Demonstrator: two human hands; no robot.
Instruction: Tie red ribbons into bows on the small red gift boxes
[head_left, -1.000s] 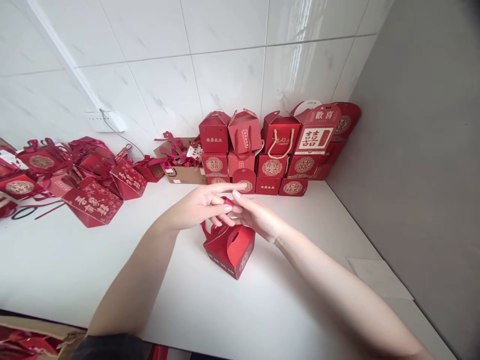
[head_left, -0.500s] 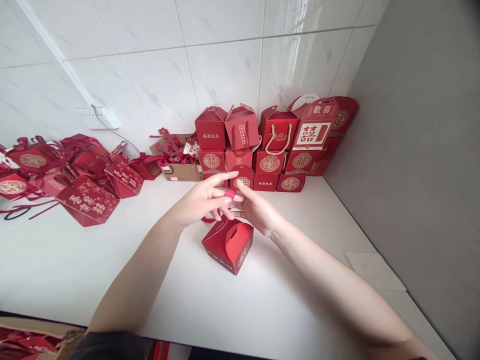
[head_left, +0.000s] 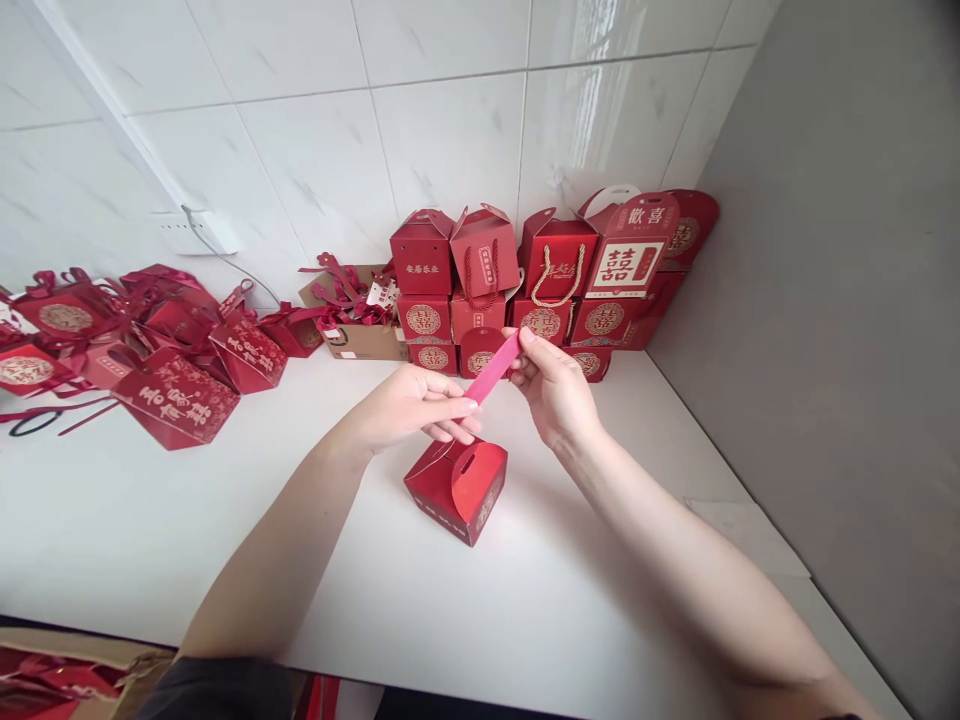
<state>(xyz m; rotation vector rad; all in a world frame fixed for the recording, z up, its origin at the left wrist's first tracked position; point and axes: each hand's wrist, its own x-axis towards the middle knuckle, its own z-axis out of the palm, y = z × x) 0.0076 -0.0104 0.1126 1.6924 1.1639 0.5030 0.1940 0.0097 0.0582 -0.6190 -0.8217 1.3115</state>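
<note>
A pinkish-red ribbon (head_left: 493, 369) is stretched at a slant between my two hands. My left hand (head_left: 420, 402) pinches its lower end between thumb and fingers. My right hand (head_left: 553, 380) grips the upper end with thumb and forefinger, its other fingers curled in. Just below my hands a small red gift box (head_left: 457, 495) stands on the white table (head_left: 360, 590). Its rounded top flaps lean together, and a slot shows in the right one. My left fingertips hide part of the box's far edge.
Red gift boxes (head_left: 420, 255) are stacked against the tiled wall. Beside them a cardboard box (head_left: 367, 343) holds ribbons. Finished-looking ribboned boxes (head_left: 180, 400) crowd the left side. A grey panel (head_left: 840, 280) bounds the right; an open carton (head_left: 67, 660) sits at the lower left.
The ribbon, bunched at my fingers before, is now drawn out straight. My right hand has moved up and to the right, away from my left.
</note>
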